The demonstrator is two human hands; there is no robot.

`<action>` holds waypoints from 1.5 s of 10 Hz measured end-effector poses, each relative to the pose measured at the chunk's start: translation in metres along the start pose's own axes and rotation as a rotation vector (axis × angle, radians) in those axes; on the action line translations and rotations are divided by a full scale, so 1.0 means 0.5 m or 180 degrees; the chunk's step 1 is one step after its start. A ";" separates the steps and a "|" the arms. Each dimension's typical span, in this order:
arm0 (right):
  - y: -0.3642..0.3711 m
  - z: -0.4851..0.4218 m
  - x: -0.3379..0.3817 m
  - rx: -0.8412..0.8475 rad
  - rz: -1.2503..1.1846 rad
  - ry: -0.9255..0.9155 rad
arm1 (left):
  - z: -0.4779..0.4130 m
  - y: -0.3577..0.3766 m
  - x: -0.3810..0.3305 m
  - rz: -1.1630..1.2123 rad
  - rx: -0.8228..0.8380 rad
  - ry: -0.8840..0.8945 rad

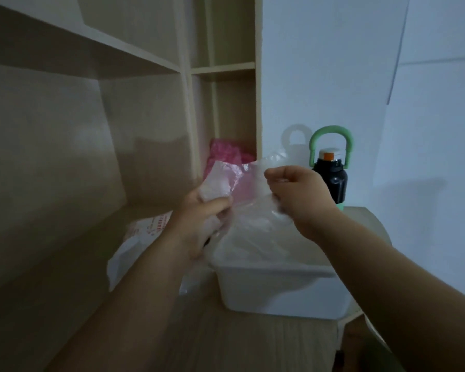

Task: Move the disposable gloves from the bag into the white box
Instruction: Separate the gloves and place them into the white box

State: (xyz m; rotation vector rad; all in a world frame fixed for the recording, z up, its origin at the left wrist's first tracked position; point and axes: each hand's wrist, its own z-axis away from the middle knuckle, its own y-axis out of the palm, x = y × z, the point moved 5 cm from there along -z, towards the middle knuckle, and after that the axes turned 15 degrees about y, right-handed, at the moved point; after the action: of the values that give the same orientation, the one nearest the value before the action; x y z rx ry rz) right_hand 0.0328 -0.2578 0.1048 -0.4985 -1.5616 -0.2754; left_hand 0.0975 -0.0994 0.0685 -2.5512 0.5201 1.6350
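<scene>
- The gloves (249,183), thin clear film, hung stretched between both hands just above the white box (274,273), which held more film.
- The left hand (202,218) had its fingers (218,205) clamped round a wad; the right hand (298,194) pinched one sheet's edge.
- The step was probably best done by peeling one sheet slowly, then lowering it inside the rim.
- The bag (134,237) lay on the bench (253,345), left of the box.

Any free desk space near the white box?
Bare desk in front of the white box, toward the near edge. Crowded elsewhere: bag on its left, black bottle behind, left hand and right hand holding gloves above it.
</scene>
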 end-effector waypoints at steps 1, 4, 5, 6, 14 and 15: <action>-0.023 -0.010 -0.012 0.0109 0.0162 0.0108 | -0.018 -0.013 0.010 -0.0106 -0.0011 -0.0164; 0.000 -0.021 -0.026 0.0502 -0.0137 0.0229 | -0.029 -0.002 0.027 0.0311 0.0938 -0.0788; -0.024 -0.041 -0.034 -0.0018 0.0269 0.0193 | -0.051 -0.053 0.027 -0.0266 -0.0185 -0.0647; -0.036 -0.055 -0.056 -0.0120 0.0819 0.0365 | -0.054 -0.111 -0.001 -0.1198 -0.1345 -0.0071; -0.049 -0.061 -0.126 0.0143 0.4338 0.0075 | -0.011 0.125 0.141 -0.3981 0.3276 -0.0165; -0.025 -0.053 -0.109 0.0362 0.4083 -0.0145 | -0.025 0.120 0.109 -0.3876 0.2762 0.0497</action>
State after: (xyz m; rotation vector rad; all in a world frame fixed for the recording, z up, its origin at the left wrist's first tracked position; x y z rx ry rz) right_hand 0.0500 -0.2887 0.0540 -1.2909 -1.0235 0.8005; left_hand 0.1100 -0.1720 0.0325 -1.6555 -0.2820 0.5589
